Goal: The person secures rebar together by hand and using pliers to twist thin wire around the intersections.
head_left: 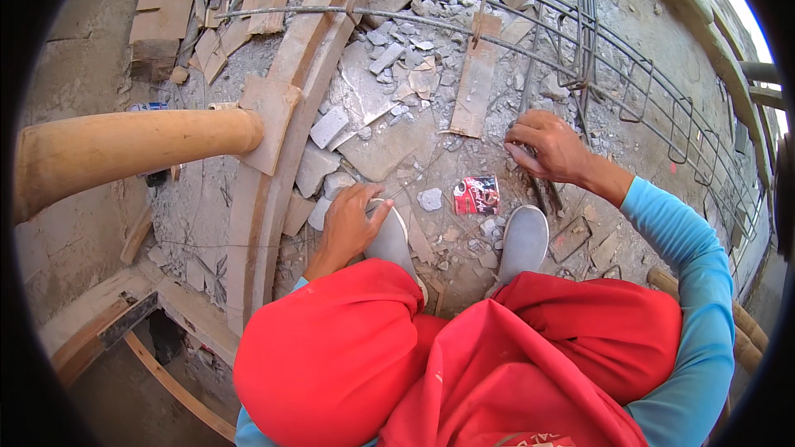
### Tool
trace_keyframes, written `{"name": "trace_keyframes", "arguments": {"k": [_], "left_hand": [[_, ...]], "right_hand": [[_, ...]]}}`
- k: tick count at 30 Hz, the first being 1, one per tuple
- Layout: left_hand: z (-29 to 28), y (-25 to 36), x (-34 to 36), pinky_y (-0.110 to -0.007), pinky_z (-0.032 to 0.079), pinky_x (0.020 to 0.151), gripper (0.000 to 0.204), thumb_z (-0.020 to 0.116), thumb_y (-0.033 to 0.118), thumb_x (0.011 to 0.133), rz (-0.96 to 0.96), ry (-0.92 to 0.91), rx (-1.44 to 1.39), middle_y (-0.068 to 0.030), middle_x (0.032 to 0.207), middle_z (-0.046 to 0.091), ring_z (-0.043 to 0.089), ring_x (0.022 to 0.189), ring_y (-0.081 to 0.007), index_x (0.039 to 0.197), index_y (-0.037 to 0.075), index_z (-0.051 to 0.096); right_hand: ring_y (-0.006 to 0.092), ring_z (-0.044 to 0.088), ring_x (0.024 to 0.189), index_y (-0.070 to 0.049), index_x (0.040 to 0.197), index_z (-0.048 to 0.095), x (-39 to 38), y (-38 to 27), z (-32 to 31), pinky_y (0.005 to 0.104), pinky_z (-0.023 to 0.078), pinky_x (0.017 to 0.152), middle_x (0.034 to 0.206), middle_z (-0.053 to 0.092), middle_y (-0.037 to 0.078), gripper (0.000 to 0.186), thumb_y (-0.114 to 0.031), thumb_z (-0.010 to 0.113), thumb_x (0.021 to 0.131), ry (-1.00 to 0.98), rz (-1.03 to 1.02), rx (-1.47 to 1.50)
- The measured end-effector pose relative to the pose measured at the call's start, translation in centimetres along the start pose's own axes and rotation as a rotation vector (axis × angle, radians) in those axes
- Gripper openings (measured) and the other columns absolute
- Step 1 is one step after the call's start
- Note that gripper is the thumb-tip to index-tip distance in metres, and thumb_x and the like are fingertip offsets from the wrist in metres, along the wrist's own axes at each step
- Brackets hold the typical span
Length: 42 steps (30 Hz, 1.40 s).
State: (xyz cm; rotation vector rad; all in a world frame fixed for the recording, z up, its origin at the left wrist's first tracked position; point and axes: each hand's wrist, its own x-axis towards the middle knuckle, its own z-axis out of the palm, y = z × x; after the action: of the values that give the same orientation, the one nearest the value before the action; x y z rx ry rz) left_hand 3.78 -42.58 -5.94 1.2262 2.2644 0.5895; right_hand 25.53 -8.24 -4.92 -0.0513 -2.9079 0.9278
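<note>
My left hand point(351, 222) hangs beside my left grey shoe point(391, 240). Its thumb and fingers are loosely apart, and nothing shows between them. Farther right, my right hand point(548, 149) is held over thin steel bars point(542, 190) with its fingers curled in. Whether it grips anything is hidden by the fingers. A red and black printed packet point(476, 195) lies on the rubble between my two shoes, the right grey shoe point(525, 240) being just below it.
A rebar cage point(613, 87) with square stirrups curves across the far side. Broken concrete point(356, 99) and a wooden board point(476, 83) litter the ground. On the left, a thick bamboo pole point(141, 153) meets a plywood piece point(269, 124) at the curved timber formwork point(281, 199).
</note>
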Motion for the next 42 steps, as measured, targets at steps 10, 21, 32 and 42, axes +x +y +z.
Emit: {"name": "trace_keyframes", "arguments": {"k": [10,21,32,42], "left_hand": [[-5.5,3.2,-1.7,-0.036,0.053,0.083,0.028,0.067,0.024,0.1,-0.217,-0.36,-0.379,-0.0151,0.093,0.077,0.071,0.087,-0.0239,0.101,-0.003,0.076],[-13.5,2.9,-2.5,-0.032,0.052,0.082,0.028,0.065,0.024,0.104,-0.293,-0.085,-0.474,-0.0077,0.092,0.076,0.067,0.087,-0.0153,0.099,-0.002,0.075],[-7.7,11.1,6.1,-0.03,0.042,0.063,0.031,0.063,0.03,0.107,-0.042,-0.436,-0.652,-0.0025,0.073,0.062,0.052,0.064,-0.0117,0.097,0.003,0.075],[-9.3,14.5,8.5,-0.046,0.055,0.068,0.014,0.075,0.016,0.086,0.475,0.029,-0.055,-0.0141,0.087,0.074,0.07,0.076,-0.0382,0.097,0.007,0.077]], "right_hand": [[0.0406,0.066,0.102,-0.004,0.136,0.06,3.1,-4.8,6.4,0.0488,0.052,0.095,0.107,0.07,0.018,0.045,-0.02,0.068,0.095,-0.115,-0.327,0.156],[0.0244,0.069,0.106,-0.006,0.115,0.065,6.1,-7.3,-3.8,0.0391,0.054,0.091,0.114,0.073,0.011,0.028,-0.029,0.049,0.113,-0.107,0.24,0.966],[0.004,0.04,0.059,-0.014,0.11,0.055,10.5,-9.6,-15.2,0.0203,0.033,0.051,0.077,0.048,-0.006,0.027,-0.039,0.049,0.114,0.365,0.067,1.814],[0.0234,0.069,0.086,0.0,0.117,0.067,10.1,-11.3,-10.3,0.0367,0.055,0.08,0.102,0.072,0.013,0.049,-0.038,0.084,0.091,-0.039,0.006,0.504]]}}
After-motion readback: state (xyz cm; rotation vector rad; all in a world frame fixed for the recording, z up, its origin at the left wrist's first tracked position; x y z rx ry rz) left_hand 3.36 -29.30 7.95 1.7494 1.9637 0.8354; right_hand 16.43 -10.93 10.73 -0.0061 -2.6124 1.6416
